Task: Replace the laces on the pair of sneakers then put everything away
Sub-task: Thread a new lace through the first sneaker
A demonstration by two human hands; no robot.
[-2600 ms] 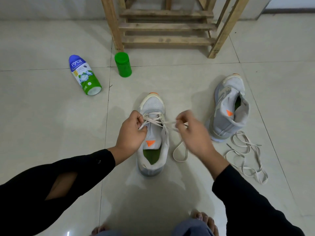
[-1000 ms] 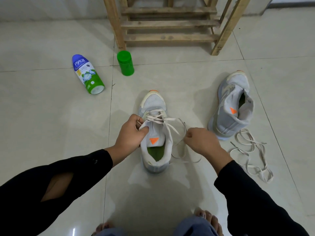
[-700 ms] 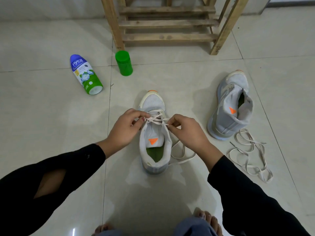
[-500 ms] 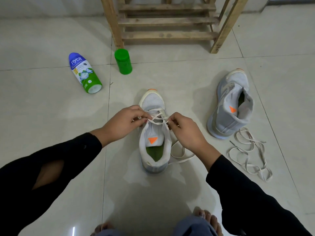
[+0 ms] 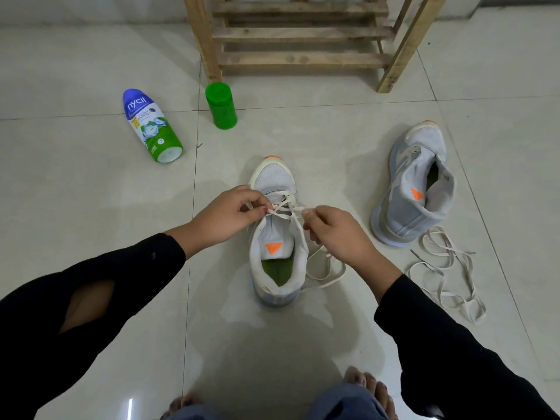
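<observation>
A grey sneaker (image 5: pixel 274 177) with an orange tongue tag stands on the floor in front of me, toe pointing away. A beige lace (image 5: pixel 285 204) crosses its lower eyelets, and its free end loops on the floor to the shoe's right. My left hand (image 5: pixel 225 218) pinches the lace at the shoe's left side. My right hand (image 5: pixel 336 233) pinches the lace at the right side. The second grey sneaker (image 5: pixel 415 183) lies unlaced to the right, tipped on its side. Beside its heel lies a loose beige lace (image 5: pixel 445 274) in a tangle.
A wooden rack (image 5: pixel 300 34) stands at the back on the tiled floor. A green cap (image 5: pixel 221 106) stands by its left leg, and a blue-and-green bottle (image 5: pixel 150 125) lies on its side further left. My bare feet (image 5: pixel 368 389) show at the bottom edge.
My right hand came back from the floor on the right to the shoe's eyelets. Both hands moved forward onto the lace near the toe end and now pull it sideways.
</observation>
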